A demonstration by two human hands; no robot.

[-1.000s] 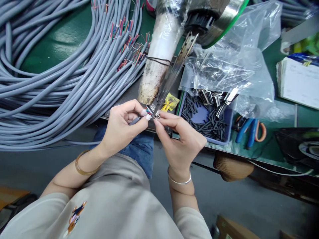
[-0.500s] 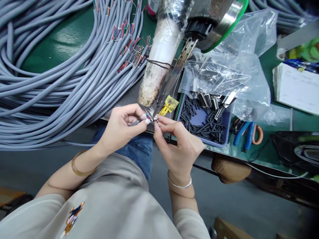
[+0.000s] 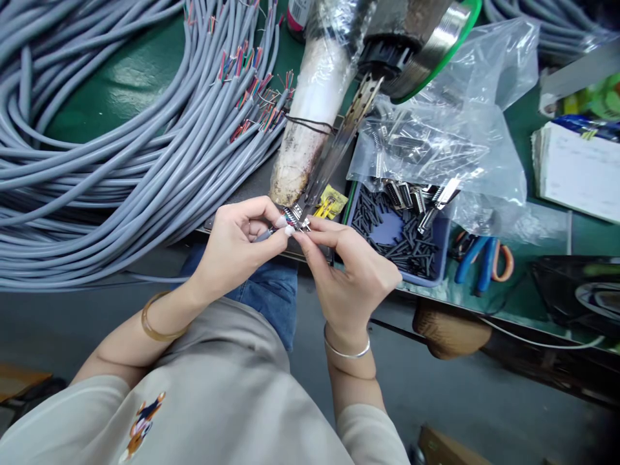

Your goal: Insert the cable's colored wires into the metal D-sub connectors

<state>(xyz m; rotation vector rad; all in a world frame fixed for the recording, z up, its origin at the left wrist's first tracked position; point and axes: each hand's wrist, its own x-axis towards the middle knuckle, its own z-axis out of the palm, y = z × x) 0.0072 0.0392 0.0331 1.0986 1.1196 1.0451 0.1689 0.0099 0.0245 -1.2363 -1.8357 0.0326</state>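
Note:
My left hand (image 3: 239, 242) pinches a grey cable (image 3: 264, 236) close to its end, where thin coloured wires fan out. Between the fingertips of my right hand (image 3: 346, 265) is a small metal connector (image 3: 304, 225), held up against those wire ends. Both hands meet at the bench edge, fingers closed. Right above the joint hangs the tapering metal shaft of a soldering iron (image 3: 339, 148), its tip at or very near the connector. The fingertips partly hide the contact point. A yellow tag (image 3: 330, 202) lies just beyond my right fingers.
Bundled grey cables (image 3: 145, 187) fill the left. A wrapped white column (image 3: 305, 110) and a solder spool (image 3: 438, 51) stand ahead. At right are a blue tray (image 3: 438, 255) of black sleeves, a plastic bag (image 3: 494, 161) of connectors, pliers (image 3: 484, 261) and a notepad (image 3: 578, 174).
My right fingers have shifted slightly up and left, closer to my left fingertips. The thumb has straightened along the connector. My left hand has barely moved.

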